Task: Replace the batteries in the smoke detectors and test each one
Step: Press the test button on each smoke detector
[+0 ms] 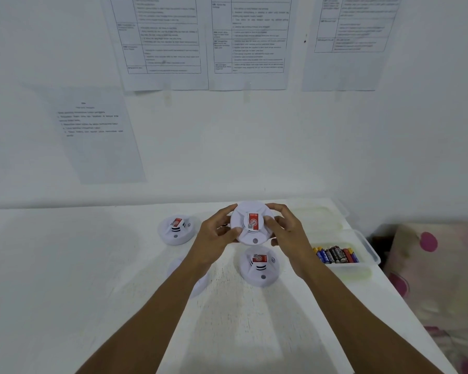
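Forearms point(170, 309) stretch forward; left grip point(217, 233) and right grip point(287, 231) clasp the lifted smoke detector point(247, 238); level, opposing twists should free its base.

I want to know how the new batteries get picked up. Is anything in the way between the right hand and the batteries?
Nothing visible is. The right hand grips the lifted smoke detector with the left hand; the batteries lie in a clear tray right of it, only bare table between.

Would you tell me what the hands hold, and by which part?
A white smoke detector: the left hand grips its left rim, the right hand its right rim.
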